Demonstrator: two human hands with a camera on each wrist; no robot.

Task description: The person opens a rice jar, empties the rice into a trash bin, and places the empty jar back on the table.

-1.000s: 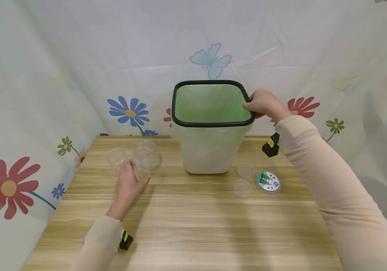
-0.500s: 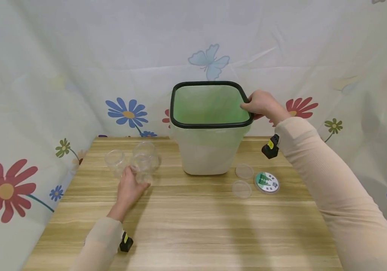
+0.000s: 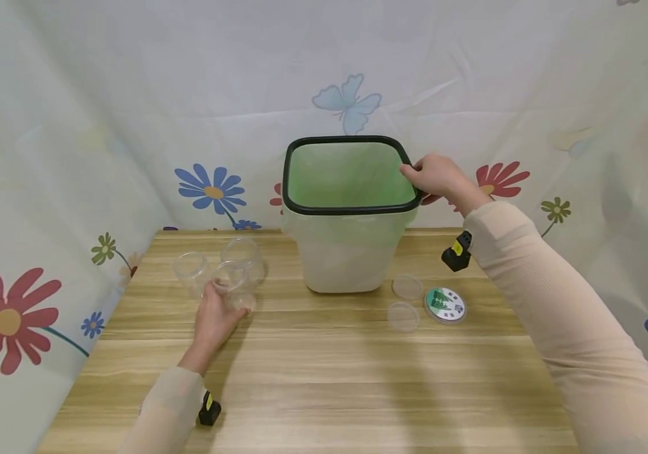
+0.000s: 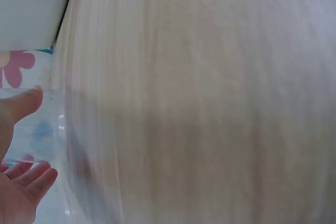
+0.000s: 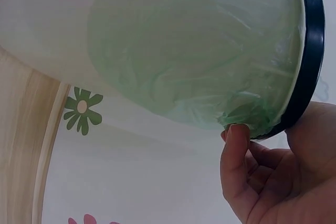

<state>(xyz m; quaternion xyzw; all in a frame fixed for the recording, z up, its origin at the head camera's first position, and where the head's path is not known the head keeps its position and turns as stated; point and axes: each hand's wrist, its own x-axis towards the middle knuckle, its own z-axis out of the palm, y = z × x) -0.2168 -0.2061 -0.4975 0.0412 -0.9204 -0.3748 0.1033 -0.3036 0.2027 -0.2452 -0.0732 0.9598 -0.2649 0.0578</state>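
Observation:
In the head view my left hand (image 3: 214, 321) has its thumb and fingers around a clear plastic jar (image 3: 231, 277). From the left wrist, the see-through jar (image 4: 39, 129) shows between thumb and fingers. Two similar jars, a left one (image 3: 190, 266) and a rear one (image 3: 240, 250), stand close by. My right hand (image 3: 440, 176) grips the black rim ring (image 3: 352, 210) of a whitish bin (image 3: 349, 252) at its right side. A thin green bag (image 3: 352, 173) lines that bin. The right wrist view has fingers at a gathered bit of the bag (image 5: 252, 116) just under the rim.
Right of the bin, two clear round lids (image 3: 407, 287) lie on the wooden table (image 3: 324, 378). Beside them is a round lid with a green-and-white label (image 3: 445, 305). A flowered curtain (image 3: 233, 94) hangs behind and at both sides.
The jar in my left hand has shifted down and slightly left, its rim tipping toward me. My right hand stays at the bin's rim, with its thumb slightly higher.

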